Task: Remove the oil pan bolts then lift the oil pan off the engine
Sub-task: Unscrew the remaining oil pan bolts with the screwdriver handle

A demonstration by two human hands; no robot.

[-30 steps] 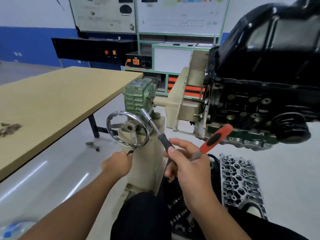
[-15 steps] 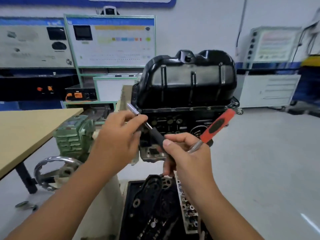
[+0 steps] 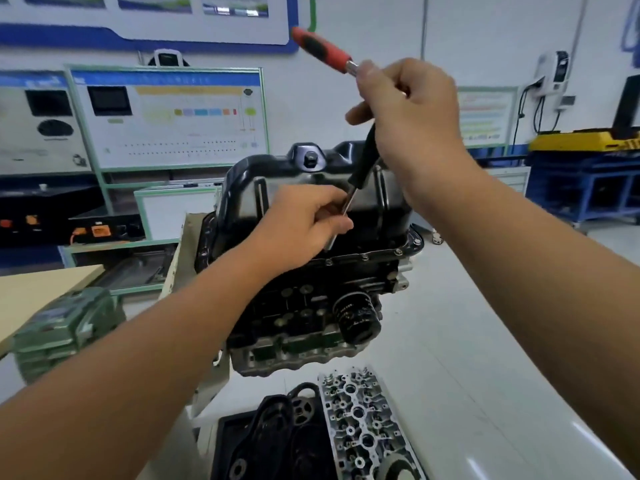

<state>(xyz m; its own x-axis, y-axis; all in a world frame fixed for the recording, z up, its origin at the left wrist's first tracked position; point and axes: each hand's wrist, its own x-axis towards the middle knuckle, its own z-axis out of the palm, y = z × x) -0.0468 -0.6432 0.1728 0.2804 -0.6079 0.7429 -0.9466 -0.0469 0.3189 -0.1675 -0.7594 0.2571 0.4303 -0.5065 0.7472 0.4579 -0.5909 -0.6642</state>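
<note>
**Both hands on tools at the oil pan flange**

- Engine (image 3: 311,306) mounted upside down on a stand, centre of view; black oil pan (image 3: 304,188) sits on top of it, flange seated against the block, bolts visible along the near right edge of the flange (image 3: 398,251)
- Left hand (image 3: 301,223) curled round a slim metal shaft (image 3: 348,202), pinching it just above the near flange; shaft tip (image 3: 330,242) points down at the flange, contact with a bolt too small to tell
- Shaft runs up into a black grip (image 3: 363,161), tilted toward the right
- Right hand (image 3: 412,116) raised above the pan, fingers wrapped round the top of the black grip and also holding a red-and-black handled tool (image 3: 320,50) that sticks out up and to the left
- Oil filter (image 3: 356,317) on the near right side of the block
- Cylinder head (image 3: 363,424) lying on the floor, near, beside a black tray of parts (image 3: 270,438)
- Green gearbox (image 3: 65,327) at left, wooden table (image 3: 34,289) behind it
</note>
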